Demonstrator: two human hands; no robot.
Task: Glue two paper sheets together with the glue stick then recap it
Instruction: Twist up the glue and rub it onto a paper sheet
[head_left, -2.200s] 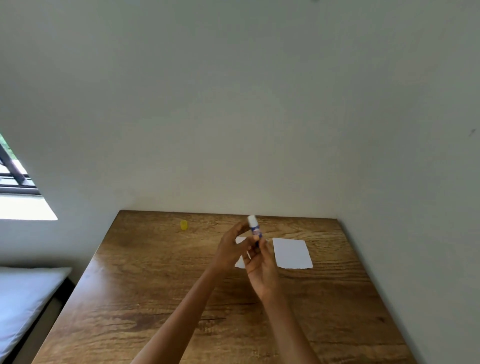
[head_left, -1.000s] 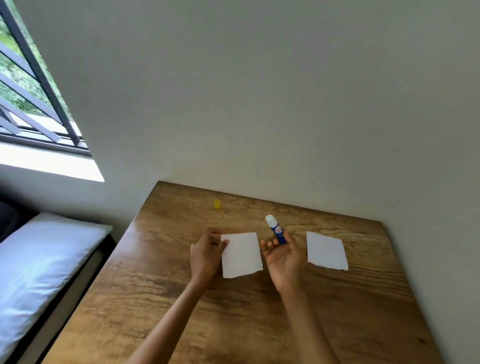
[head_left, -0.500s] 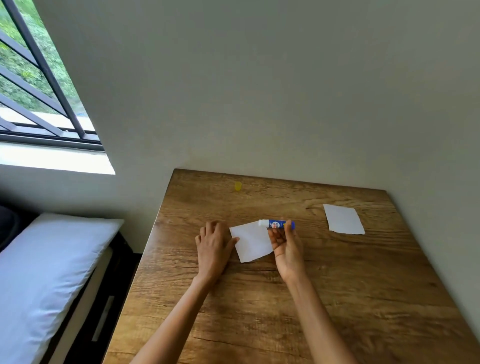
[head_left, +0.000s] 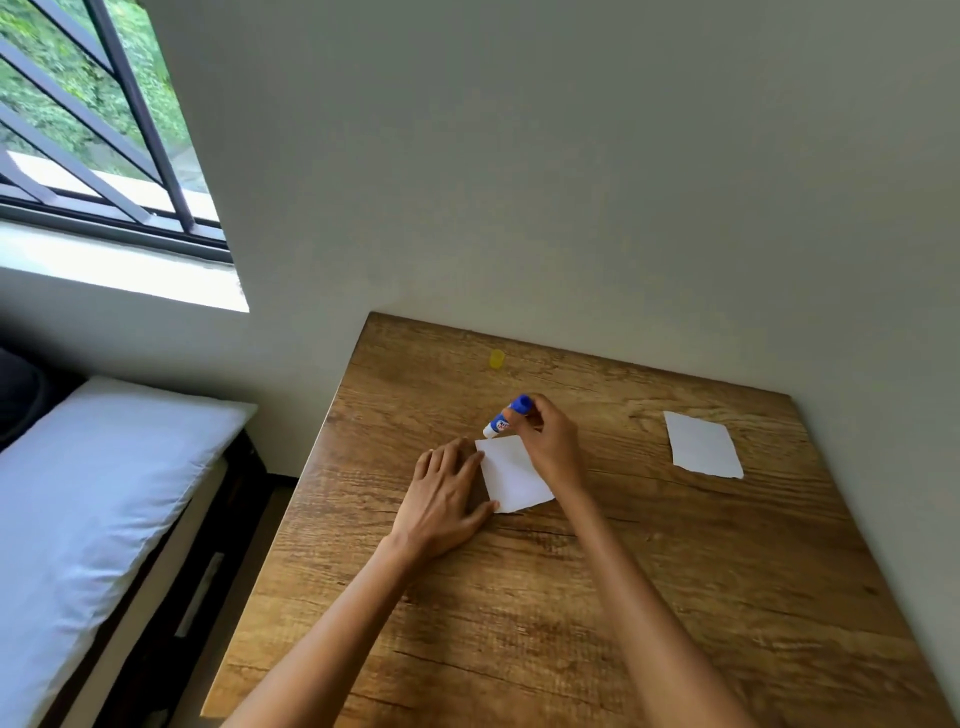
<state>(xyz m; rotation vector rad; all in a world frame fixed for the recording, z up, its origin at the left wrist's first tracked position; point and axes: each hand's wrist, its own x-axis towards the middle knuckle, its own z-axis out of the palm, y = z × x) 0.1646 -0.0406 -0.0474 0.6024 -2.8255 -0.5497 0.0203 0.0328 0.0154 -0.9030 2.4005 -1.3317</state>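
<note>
Bare forearms, no sleeves; hands ungloved.

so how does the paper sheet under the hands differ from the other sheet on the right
The near paper sheet is pinned by the flat left hand, while the far paper sheet lies untouched. The right hand holds the uncapped glue stick tip-down at the near sheet's far corner; nothing is near the far sheet. Both are small, white and flat on the wooden table.
</note>
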